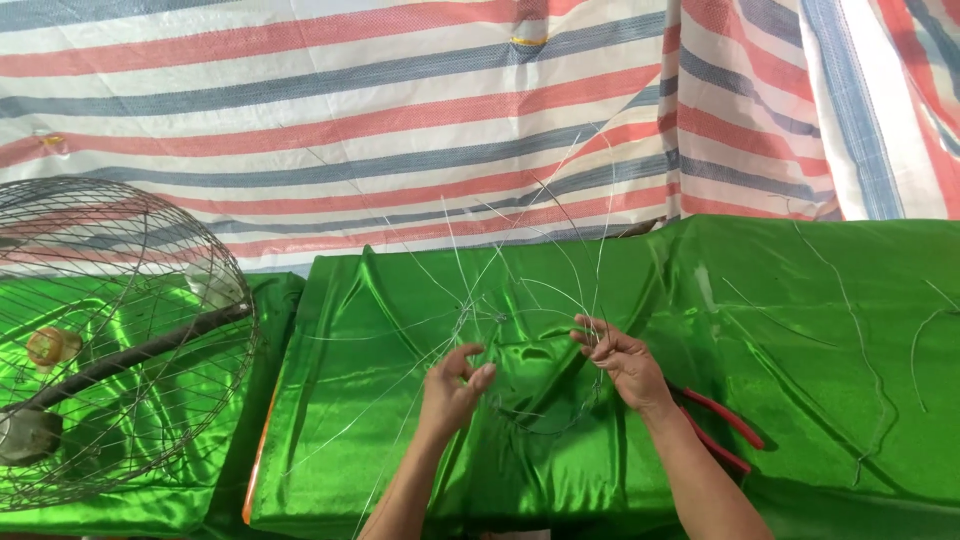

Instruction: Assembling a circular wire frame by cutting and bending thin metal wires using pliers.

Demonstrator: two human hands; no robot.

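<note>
Above a table draped in shiny green cloth [800, 300], a loose bundle of thin wires [500, 318] is held up between two bare hands. The wires are joined near the middle, where a small twisted knot can be made out, and from there they fan outward in long, springy strands, several rising against the striped tarpaulin [400, 110] hung behind the table. The left hand [452, 388] is seen palm-up below and to the left of the knot, its fingers curled loosely and partly open; strands pass close by the fingertips, but whether any is actually pinched cannot be told. The right hand [620, 358] is raised to the right of the knot, its fingertips drawn together on one or two of the strands, so that a light pinch grip is shown. A curved loop of wire is seen hanging between the two wrists, just over the cloth. Beside the right forearm, red-handled pliers [722, 432] are laid on the cloth, partly hidden by the arm. Further right, a few loose wire offcuts [915, 345] are scattered over the green surface, well apart from the hands. At the left edge, a round wire cage frame [150, 300] is stood on the cloth.
</note>
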